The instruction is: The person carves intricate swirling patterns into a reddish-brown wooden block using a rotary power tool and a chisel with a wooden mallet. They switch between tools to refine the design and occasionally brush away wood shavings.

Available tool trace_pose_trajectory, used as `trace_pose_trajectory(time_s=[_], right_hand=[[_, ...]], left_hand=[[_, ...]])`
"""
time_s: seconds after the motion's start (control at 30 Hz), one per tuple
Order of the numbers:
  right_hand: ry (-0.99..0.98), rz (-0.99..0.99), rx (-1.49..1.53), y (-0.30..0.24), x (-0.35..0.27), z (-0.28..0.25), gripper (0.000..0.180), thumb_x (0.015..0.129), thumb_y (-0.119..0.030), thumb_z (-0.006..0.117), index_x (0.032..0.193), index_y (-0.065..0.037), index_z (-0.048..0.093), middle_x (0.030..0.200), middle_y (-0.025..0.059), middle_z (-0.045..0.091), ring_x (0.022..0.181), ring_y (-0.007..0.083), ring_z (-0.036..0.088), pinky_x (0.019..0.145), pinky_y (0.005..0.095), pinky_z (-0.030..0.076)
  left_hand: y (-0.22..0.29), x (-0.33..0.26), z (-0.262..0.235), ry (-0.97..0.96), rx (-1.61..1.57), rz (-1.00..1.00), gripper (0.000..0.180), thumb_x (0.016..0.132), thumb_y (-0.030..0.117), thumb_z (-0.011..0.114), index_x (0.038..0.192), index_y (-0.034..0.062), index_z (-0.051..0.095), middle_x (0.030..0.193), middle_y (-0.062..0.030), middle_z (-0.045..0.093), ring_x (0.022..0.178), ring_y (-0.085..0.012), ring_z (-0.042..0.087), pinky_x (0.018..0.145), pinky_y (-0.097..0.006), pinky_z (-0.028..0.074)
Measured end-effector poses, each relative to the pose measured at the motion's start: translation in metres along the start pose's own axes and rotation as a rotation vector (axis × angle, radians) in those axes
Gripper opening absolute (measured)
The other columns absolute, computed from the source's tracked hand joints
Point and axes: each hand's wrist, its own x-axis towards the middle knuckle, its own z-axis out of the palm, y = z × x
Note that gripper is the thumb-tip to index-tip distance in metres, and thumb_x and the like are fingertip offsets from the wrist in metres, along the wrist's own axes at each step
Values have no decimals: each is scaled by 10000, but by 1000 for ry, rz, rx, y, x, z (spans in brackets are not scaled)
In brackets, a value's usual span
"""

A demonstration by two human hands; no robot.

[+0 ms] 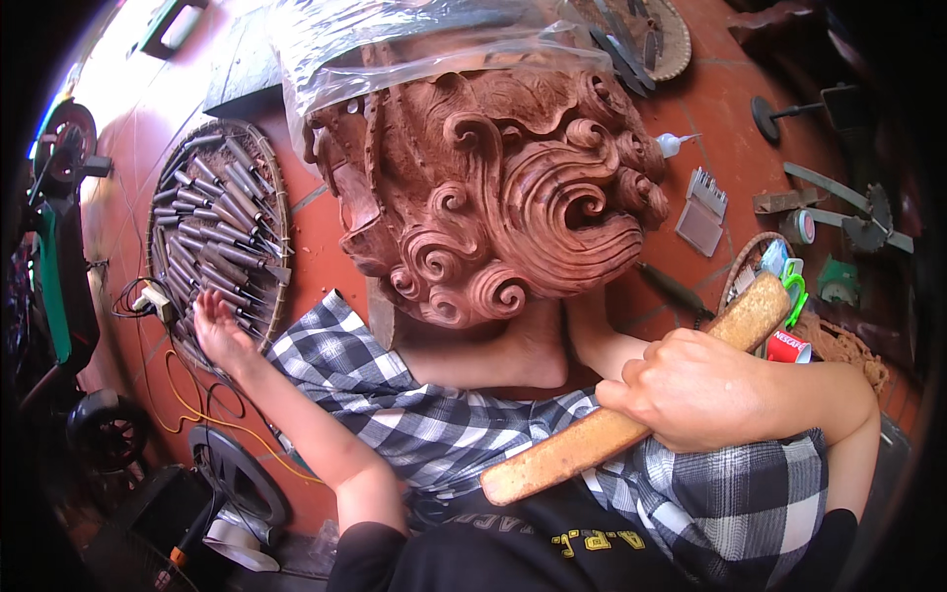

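My right hand (695,388) is wrapped around a long, worn, light-brown wooden bar (562,457), which lies slantwise above my lap. On the left, my left hand (223,333) has its fingers stretched out and nothing visible in it. It is at the near edge of a round woven tray (150,242) full of carving chisels (212,237). In front of me, near my bare feet, stands a large reddish-brown wood carving (493,197) with deep swirls and curls. Clear plastic sheeting (444,64) covers its far part.
At the right are a sharpening-stone-like block (699,228), a small white-tipped bottle (671,145), a red can (786,347) and metal clamps (868,232). Another woven tray (676,44) with tools sits at the far right. Cables (182,395) run along the tiled floor at left.
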Motion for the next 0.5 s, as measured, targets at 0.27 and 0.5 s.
trace_pose_trajectory(time_s=[0.27,0.5], right_hand=[[-61,105,-66,-4,5,-13,300,600,-150,719,848,-67,572,748,133,636,712,348,658,649,477,508],[-127,171,-181,-21,18,-22,284,616,-151,699,857,-41,596,760,156,659,752,353,674,694,470,527]], left_hand=[[49,-9,-94,350,331,105,452,1017,456,528,854,49,636,584,-35,593,439,-97,527,363,-194,353],[29,-44,-106,-156,1057,344,231,929,229,668,1042,44,748,784,-68,722,720,-119,657,681,-300,512]])
